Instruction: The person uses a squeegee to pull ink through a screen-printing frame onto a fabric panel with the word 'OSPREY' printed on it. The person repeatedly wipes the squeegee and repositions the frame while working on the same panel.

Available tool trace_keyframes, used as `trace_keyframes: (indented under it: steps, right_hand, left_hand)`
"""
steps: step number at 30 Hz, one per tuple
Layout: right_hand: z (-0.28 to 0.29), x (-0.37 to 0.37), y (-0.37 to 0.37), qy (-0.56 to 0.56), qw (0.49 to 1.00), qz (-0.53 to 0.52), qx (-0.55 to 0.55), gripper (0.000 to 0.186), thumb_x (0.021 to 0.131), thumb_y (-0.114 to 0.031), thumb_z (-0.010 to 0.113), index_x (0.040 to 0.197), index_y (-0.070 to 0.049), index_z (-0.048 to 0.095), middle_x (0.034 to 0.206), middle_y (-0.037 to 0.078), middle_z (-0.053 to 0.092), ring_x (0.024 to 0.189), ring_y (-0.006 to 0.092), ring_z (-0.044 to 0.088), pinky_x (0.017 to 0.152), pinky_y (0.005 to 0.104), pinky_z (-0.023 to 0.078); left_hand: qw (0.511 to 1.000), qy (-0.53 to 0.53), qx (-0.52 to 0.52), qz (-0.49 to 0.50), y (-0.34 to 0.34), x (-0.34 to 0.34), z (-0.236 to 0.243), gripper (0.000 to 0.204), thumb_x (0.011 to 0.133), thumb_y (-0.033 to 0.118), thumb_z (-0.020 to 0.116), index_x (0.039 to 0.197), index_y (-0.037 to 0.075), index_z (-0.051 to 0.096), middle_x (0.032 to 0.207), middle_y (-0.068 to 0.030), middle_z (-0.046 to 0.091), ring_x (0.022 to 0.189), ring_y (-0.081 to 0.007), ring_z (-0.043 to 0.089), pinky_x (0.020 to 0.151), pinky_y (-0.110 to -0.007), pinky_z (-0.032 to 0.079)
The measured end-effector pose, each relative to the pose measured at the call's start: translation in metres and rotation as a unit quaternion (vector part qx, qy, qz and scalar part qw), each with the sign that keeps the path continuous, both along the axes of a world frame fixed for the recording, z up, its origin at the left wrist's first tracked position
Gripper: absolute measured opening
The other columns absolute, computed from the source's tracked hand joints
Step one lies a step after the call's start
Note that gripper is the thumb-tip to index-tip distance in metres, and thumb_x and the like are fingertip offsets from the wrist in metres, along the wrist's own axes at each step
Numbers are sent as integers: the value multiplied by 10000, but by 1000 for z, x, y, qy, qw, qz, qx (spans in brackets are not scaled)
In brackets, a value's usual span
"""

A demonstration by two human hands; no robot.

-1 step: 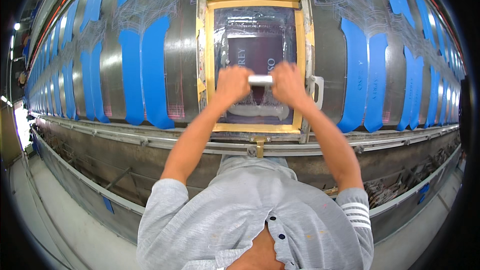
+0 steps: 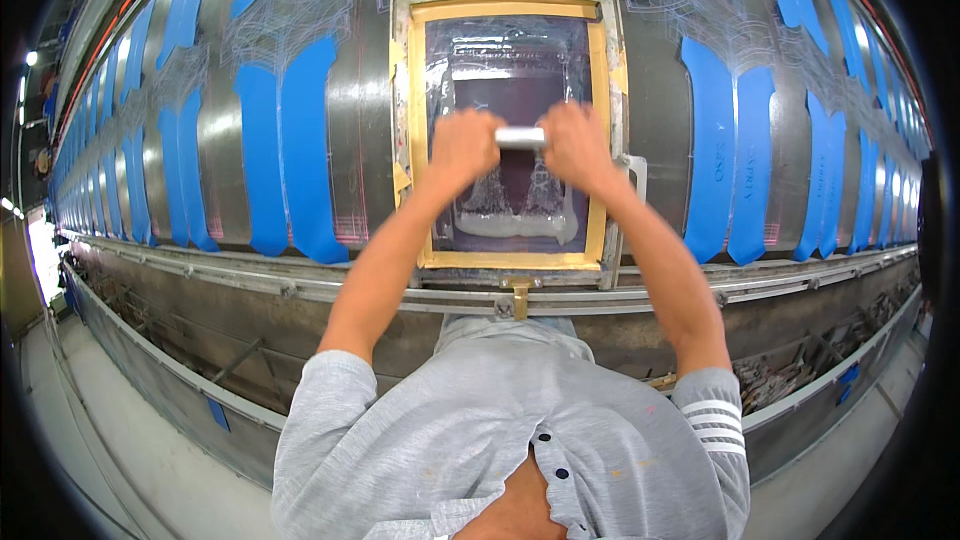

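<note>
I see my left hand (image 2: 462, 147) and right hand (image 2: 574, 145) both clenched around a pale cylindrical squeegee handle (image 2: 520, 137), over the yellow-taped rectangular mesh screen frame (image 2: 597, 130).

Person, seen from above. Garment: light grey heathered short-sleeved shirt (image 2: 480, 440), soft knit, loosely creased across the shoulders. Placket: open at the neck, with two small dark round buttons (image 2: 553, 454) in view. Right sleeve (image 2: 712, 420): ends above the elbow, banded with three white horizontal stripes near the hem. Left sleeve (image 2: 325, 385): plain grey, without stripes, same length. Surface: a few small faint specks of yellowish stain on the chest. Forearms bare; left hand (image 2: 462, 145) and right hand (image 2: 575, 143) bare, without gloves, rings or watch.
</note>
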State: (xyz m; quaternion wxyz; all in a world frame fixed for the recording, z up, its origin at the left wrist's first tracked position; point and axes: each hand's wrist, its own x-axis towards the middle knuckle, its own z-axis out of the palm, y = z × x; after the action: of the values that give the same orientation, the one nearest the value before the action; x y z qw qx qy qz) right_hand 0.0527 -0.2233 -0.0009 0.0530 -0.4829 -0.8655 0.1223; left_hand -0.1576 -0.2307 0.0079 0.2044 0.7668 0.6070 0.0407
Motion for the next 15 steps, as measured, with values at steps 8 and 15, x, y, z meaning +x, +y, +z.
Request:
trace_keyframes:
  steps: [8, 15]
  right_hand:
    - [-2, -3, 45, 83, 994, -24, 65, 195, 763, -47, 650, 948, -69, 706, 1002, 101, 672, 1090, 295, 607, 1014, 516, 433]
    - [-11, 13, -145, 103, 994, -37, -1, 273, 729, -12, 668, 1000, -49, 658, 1035, 112, 614, 1133, 313, 588, 1112, 557, 372]
  left_hand:
    - [991, -45, 128, 3, 44, 0, 0, 401, 808, 45, 601, 1082, 252, 807, 980, -138, 767, 836, -339, 740, 741, -443, 590]
    - [991, -62, 121, 16, -151, 24, -27, 417, 743, -24, 610, 1108, 119, 753, 1123, -75, 754, 958, -281, 734, 799, -412, 580]
